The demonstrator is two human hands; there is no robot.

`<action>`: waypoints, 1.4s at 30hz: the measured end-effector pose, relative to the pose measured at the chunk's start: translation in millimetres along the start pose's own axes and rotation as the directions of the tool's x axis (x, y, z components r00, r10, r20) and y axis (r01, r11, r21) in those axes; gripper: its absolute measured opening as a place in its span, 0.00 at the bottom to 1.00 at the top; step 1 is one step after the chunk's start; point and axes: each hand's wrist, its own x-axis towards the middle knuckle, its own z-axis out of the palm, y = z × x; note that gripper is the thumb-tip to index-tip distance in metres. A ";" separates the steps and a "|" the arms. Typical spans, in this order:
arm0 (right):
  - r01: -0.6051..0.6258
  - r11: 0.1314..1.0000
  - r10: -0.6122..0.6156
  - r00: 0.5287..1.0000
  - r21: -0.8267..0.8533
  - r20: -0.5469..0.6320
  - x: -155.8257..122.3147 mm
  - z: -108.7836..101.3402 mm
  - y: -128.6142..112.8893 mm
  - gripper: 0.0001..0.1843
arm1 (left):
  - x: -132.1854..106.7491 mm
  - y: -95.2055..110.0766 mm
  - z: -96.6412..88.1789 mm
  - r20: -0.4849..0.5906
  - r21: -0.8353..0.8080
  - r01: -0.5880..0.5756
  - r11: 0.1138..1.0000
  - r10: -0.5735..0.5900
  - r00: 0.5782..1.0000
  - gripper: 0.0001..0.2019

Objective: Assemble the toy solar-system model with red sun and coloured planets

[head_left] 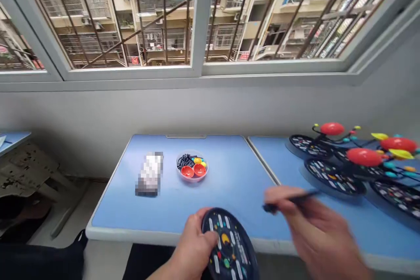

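Observation:
My left hand grips a round black disc printed with coloured planets and white labels, holding it by its left edge over the near edge of the blue table. My right hand is blurred by motion to the right of the disc and pinches a thin black rod that points left. A small clear bowl with red half-spheres, black rods and small coloured balls stands at the table's middle.
A blurred white packet lies left of the bowl. On the adjoining table at right stand several assembled solar-system models with red balls on black discs. A wall and a barred window lie behind.

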 end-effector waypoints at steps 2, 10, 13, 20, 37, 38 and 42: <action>-0.072 0.997 0.067 0.987 0.027 0.149 11.7 8.0 12.8 0.14 | -2.0 -0.9 -6.2 0.061 0.016 -0.038 0.999 0.037 0.997 0.27; 0.234 0.851 -0.013 0.905 -0.471 0.425 78.8 79.7 59.7 0.07 | -3.3 -3.9 -38.9 0.136 -0.228 0.093 0.969 -0.063 0.989 0.31; 0.345 0.799 -0.016 0.831 -0.492 0.556 98.6 111.0 63.2 0.09 | -0.3 -5.1 -47.1 0.137 -0.282 0.053 0.958 -0.014 0.990 0.33; 0.422 0.754 0.048 0.728 -0.502 0.684 113.5 150.9 78.6 0.12 | 3.0 7.2 -60.0 0.118 -0.326 -0.030 0.945 0.072 0.990 0.29; -0.465 0.875 0.441 0.655 -0.133 0.614 33.1 62.3 57.3 0.21 | 27.8 26.4 -31.1 0.038 -0.178 -0.177 0.968 0.186 0.982 0.32; -0.490 0.864 0.459 0.670 -0.117 0.583 35.7 61.4 59.5 0.21 | 31.2 26.7 -30.8 -0.005 -0.125 -0.184 0.975 0.185 0.983 0.34; -0.511 0.857 0.484 0.754 -0.067 0.443 56.9 62.1 73.9 0.21 | 44.4 32.9 -40.5 -0.243 0.047 -0.279 0.959 0.282 0.928 0.33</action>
